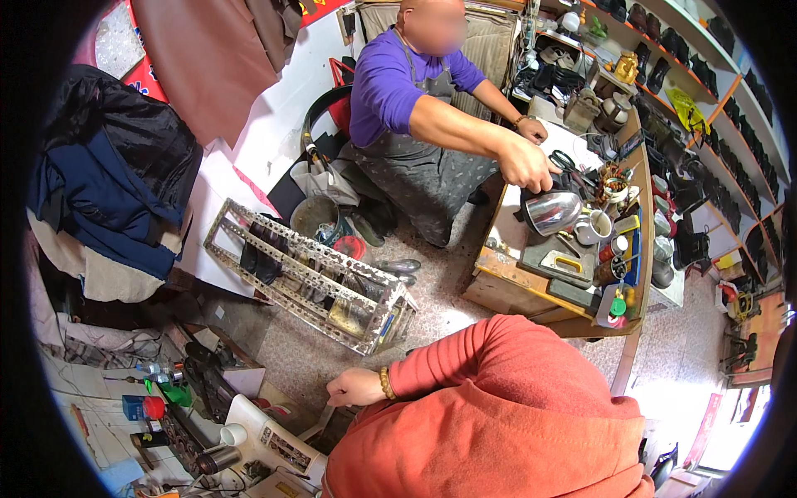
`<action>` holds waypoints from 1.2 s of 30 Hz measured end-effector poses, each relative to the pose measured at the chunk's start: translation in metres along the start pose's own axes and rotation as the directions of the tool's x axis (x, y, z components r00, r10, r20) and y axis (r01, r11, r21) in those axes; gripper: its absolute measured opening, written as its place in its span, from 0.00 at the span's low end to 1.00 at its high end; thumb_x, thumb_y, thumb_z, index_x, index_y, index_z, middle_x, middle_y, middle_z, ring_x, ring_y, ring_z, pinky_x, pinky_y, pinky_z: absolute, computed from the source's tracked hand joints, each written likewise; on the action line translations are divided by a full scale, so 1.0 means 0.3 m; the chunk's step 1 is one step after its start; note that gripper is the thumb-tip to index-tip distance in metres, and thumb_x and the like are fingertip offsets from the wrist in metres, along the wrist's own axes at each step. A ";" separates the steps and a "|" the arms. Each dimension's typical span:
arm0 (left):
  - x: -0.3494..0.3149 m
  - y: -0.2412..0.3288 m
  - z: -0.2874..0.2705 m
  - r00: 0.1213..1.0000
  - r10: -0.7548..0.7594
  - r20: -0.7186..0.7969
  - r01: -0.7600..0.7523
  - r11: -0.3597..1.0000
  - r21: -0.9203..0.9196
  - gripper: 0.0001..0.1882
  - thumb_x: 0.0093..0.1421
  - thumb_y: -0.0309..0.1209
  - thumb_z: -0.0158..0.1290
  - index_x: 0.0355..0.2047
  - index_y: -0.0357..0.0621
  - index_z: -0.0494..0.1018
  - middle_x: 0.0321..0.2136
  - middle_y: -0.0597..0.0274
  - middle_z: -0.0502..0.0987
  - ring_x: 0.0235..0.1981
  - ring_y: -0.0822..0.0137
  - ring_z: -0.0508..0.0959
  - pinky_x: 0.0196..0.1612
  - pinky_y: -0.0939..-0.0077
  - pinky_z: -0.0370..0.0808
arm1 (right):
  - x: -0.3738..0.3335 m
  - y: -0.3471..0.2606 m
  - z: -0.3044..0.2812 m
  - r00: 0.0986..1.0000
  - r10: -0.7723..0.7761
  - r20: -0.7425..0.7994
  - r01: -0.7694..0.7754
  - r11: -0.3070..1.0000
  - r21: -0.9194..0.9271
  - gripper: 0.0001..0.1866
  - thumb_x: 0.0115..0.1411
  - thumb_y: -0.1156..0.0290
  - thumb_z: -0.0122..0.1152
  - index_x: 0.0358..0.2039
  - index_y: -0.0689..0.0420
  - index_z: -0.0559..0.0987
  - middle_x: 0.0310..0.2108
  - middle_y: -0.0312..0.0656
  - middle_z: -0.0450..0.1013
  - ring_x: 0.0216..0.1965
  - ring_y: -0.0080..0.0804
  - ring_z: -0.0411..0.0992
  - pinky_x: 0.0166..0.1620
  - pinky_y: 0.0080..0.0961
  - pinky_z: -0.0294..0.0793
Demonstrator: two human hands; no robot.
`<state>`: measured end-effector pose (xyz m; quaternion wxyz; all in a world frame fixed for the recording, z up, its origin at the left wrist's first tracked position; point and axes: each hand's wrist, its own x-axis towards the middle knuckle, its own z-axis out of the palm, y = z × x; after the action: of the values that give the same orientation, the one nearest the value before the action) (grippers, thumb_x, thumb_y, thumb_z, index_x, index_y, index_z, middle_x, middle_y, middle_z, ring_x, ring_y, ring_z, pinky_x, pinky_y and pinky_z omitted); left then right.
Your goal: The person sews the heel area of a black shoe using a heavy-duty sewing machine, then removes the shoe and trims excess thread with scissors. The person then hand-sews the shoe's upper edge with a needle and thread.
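My right arm, in a ribbed red sleeve under an orange fleece, bends across to the left. My right hand [353, 388] has a beaded bracelet [387, 383] at the wrist. Its fingers are curled in, hiding whatever they may hold. It is above the speckled floor, nearest the white metal rack [332, 290]. My left hand is out of sight. Across from me sits a person in a purple top and dark apron [415, 187]. One of that person's hands [527, 166] reaches over a shiny silver dome [553, 212]; the other [531, 130] rests by the worktable.
A wooden worktable [506, 278] at right bears scissors [564, 162], a white mug [593, 227] and tools. A bucket [315, 217] stands behind the rack. Shoe shelves [697, 66] line the far right. Dark clothes [116, 183] hang left; a bench with a cup [233, 434] is lower left.
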<state>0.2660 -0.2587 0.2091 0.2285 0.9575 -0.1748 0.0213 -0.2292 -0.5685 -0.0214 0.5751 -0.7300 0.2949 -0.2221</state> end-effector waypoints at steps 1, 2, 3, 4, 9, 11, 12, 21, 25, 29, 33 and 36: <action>0.002 -0.002 -0.001 1.000 0.006 0.000 -0.006 1.000 0.011 0.61 0.45 0.43 0.72 0.66 0.27 0.44 0.64 0.38 0.56 0.63 0.52 0.61 0.66 0.66 0.57 | -0.003 -0.003 -0.001 1.000 0.014 0.007 -0.014 1.000 0.005 0.18 0.60 0.56 0.57 0.23 0.57 0.76 0.20 0.40 0.75 0.25 0.39 0.74 0.31 0.36 0.70; 0.004 -0.004 -0.002 1.000 0.013 0.000 -0.013 1.000 0.023 0.61 0.45 0.43 0.72 0.66 0.27 0.44 0.64 0.38 0.56 0.63 0.52 0.61 0.65 0.66 0.58 | -0.005 -0.006 -0.002 1.000 0.000 0.001 0.000 1.000 -0.002 0.18 0.60 0.56 0.56 0.23 0.57 0.76 0.20 0.40 0.75 0.25 0.40 0.74 0.31 0.36 0.70; 0.004 -0.004 -0.004 1.000 0.012 0.008 -0.012 1.000 0.010 0.61 0.45 0.43 0.72 0.66 0.27 0.44 0.64 0.38 0.56 0.63 0.52 0.61 0.65 0.66 0.58 | -0.008 -0.010 -0.004 1.000 -0.003 0.000 0.003 1.000 -0.003 0.18 0.60 0.56 0.56 0.23 0.57 0.76 0.20 0.40 0.75 0.25 0.40 0.73 0.31 0.36 0.70; 0.002 -0.002 -0.005 1.000 0.012 0.017 -0.012 1.000 -0.002 0.61 0.45 0.44 0.72 0.66 0.27 0.44 0.64 0.38 0.56 0.63 0.52 0.61 0.65 0.66 0.58 | -0.010 -0.014 -0.007 1.000 0.012 0.011 -0.012 1.000 -0.003 0.18 0.60 0.55 0.56 0.23 0.57 0.76 0.20 0.40 0.75 0.25 0.40 0.73 0.31 0.37 0.70; -0.004 0.021 -0.011 0.999 -0.045 0.005 0.045 0.994 0.096 0.61 0.45 0.45 0.71 0.66 0.27 0.44 0.64 0.37 0.57 0.63 0.51 0.62 0.65 0.65 0.59 | -0.017 -0.028 -0.014 1.000 0.025 0.019 -0.025 1.000 0.015 0.18 0.60 0.56 0.56 0.23 0.57 0.76 0.20 0.40 0.75 0.25 0.39 0.73 0.31 0.36 0.70; -0.013 0.026 -0.011 0.999 -0.049 0.004 0.049 0.995 0.082 0.61 0.45 0.45 0.71 0.66 0.27 0.44 0.63 0.37 0.58 0.63 0.51 0.62 0.65 0.65 0.59 | -0.016 -0.029 -0.011 1.000 0.021 0.019 -0.022 1.000 0.017 0.18 0.61 0.56 0.56 0.23 0.57 0.76 0.19 0.39 0.74 0.24 0.38 0.73 0.30 0.35 0.69; -0.017 0.028 -0.009 0.999 -0.040 0.004 0.040 0.997 0.059 0.61 0.45 0.44 0.71 0.66 0.27 0.44 0.64 0.37 0.57 0.63 0.51 0.62 0.64 0.65 0.60 | -0.014 -0.028 -0.008 1.000 0.015 0.017 -0.015 1.000 0.021 0.18 0.62 0.56 0.57 0.23 0.57 0.75 0.19 0.39 0.74 0.23 0.37 0.72 0.29 0.34 0.69; -0.041 0.047 0.002 1.000 -0.022 0.016 0.024 0.991 -0.128 0.59 0.46 0.36 0.72 0.67 0.28 0.43 0.65 0.40 0.55 0.63 0.53 0.62 0.64 0.65 0.60 | 0.014 -0.006 0.023 0.998 0.038 0.046 -0.039 0.999 0.034 0.18 0.61 0.56 0.57 0.22 0.58 0.75 0.19 0.40 0.74 0.23 0.36 0.74 0.30 0.35 0.70; -0.045 0.055 0.001 0.999 -0.031 0.025 0.035 0.984 -0.175 0.60 0.46 0.35 0.71 0.67 0.28 0.41 0.65 0.40 0.54 0.63 0.53 0.61 0.65 0.65 0.59 | 0.019 -0.010 0.029 0.998 0.016 0.057 -0.019 0.998 0.061 0.17 0.62 0.58 0.57 0.22 0.57 0.74 0.18 0.39 0.73 0.22 0.35 0.71 0.28 0.33 0.68; -0.043 0.063 0.000 0.999 -0.046 0.022 0.049 0.992 -0.112 0.60 0.46 0.35 0.71 0.68 0.29 0.40 0.66 0.41 0.54 0.63 0.53 0.61 0.65 0.64 0.59 | 0.023 -0.018 0.024 0.997 0.034 0.073 -0.040 0.996 0.081 0.17 0.62 0.58 0.57 0.23 0.57 0.74 0.18 0.38 0.73 0.21 0.35 0.71 0.28 0.33 0.68; -0.046 0.061 0.003 0.999 -0.033 0.038 0.040 0.975 -0.219 0.60 0.46 0.35 0.72 0.68 0.30 0.40 0.66 0.42 0.54 0.63 0.54 0.61 0.65 0.64 0.59 | 0.029 -0.019 0.020 0.997 0.030 0.077 -0.036 0.997 0.071 0.17 0.62 0.58 0.57 0.22 0.57 0.74 0.18 0.38 0.73 0.21 0.34 0.71 0.28 0.33 0.68; -0.043 0.055 0.006 0.999 -0.008 0.040 0.018 0.970 -0.242 0.60 0.46 0.35 0.72 0.68 0.30 0.41 0.66 0.43 0.54 0.64 0.54 0.60 0.65 0.65 0.59 | 0.033 -0.011 0.022 0.997 0.030 0.077 -0.037 0.996 0.084 0.17 0.62 0.58 0.58 0.22 0.57 0.74 0.18 0.39 0.73 0.21 0.35 0.71 0.28 0.33 0.68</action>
<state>0.2481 -0.2692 0.2131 0.3402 0.9238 -0.1743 -0.0203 -0.2169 -0.5699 -0.0199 0.6201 -0.7076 0.2755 -0.1973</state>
